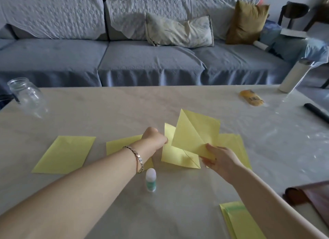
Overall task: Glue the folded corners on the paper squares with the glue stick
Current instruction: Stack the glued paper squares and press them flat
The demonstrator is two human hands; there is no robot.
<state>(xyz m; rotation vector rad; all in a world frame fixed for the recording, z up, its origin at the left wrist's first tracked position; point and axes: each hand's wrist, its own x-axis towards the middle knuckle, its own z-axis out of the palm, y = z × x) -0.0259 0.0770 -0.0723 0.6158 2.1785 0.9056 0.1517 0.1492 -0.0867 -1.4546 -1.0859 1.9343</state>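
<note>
Right hand [219,158] pinches the near corner of a lifted paper square [195,130], thumb on top, holding it tilted in the air beyond and to the right of the glue stick [151,180]. Left hand [153,137], fingers curled, lies against the edge of a second square [178,154] lying flat just beyond the glue stick; whether it grips that edge cannot be told. The paper appears light, thin and easily creased. It likely keeps its diagonal fold but flexes when held by one corner, so a hold close to the fold, with the other hand flattening the sheet, seems safest. The glue stick stands upright and capped. A loose sheet [65,154] lies to its left and a paper stack [238,219] nearer the person on its right. The table [106,105] carries a glossy clear covering, probably slippery under paper. Far beyond the glue stick are a glass jar [26,96], a white bottle [293,76] and a grey sofa [142,57].
</note>
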